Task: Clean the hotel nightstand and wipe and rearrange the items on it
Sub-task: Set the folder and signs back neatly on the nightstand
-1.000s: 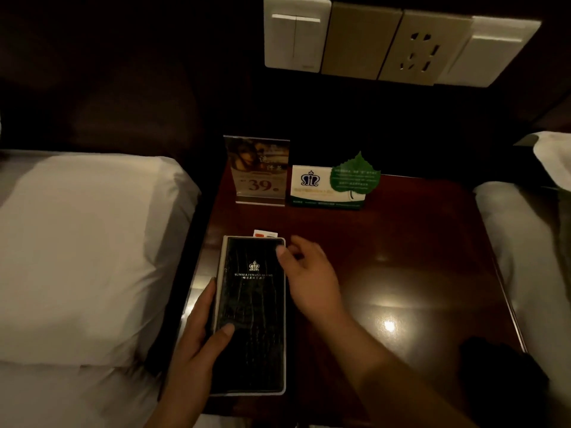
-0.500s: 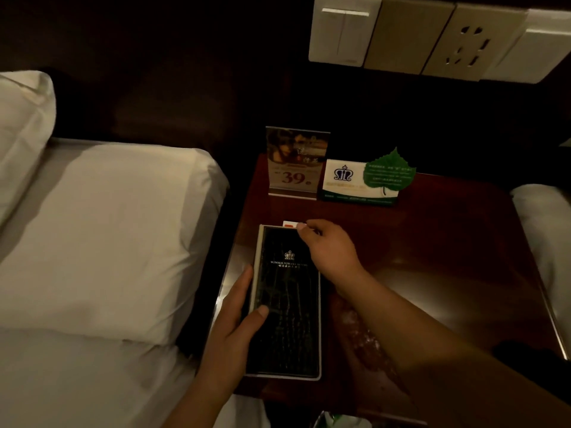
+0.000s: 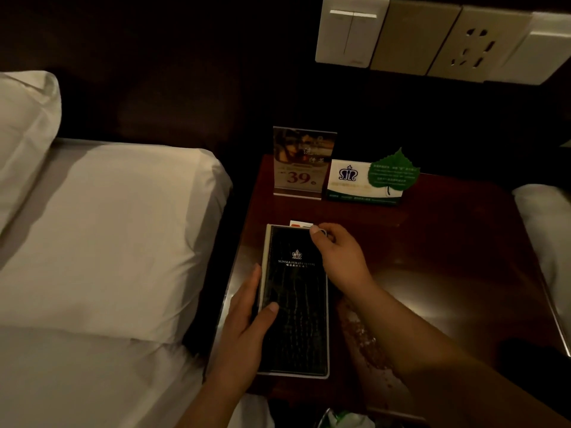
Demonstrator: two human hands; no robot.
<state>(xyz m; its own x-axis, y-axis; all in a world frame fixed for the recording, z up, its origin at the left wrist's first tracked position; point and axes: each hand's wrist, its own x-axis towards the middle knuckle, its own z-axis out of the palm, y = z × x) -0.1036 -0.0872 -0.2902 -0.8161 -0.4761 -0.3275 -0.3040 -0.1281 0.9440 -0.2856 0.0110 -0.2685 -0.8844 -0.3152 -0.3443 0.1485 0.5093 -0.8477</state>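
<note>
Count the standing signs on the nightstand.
2. The clear price sign stands at the back left; the white card with a green leaf stands just to its right. More could hide in the dark.

A glossy dark-red nightstand [image 3: 432, 242] fills the centre right of the frame. A black folder [image 3: 296, 304] with a crown logo lies flat along its left edge. A small white-and-red card [image 3: 298, 224], perhaps tucked under the folder, peeks out above it. At the back stand a clear sign [image 3: 302, 162] reading 39 and a leaf-topped tent card [image 3: 355, 183].
</note>
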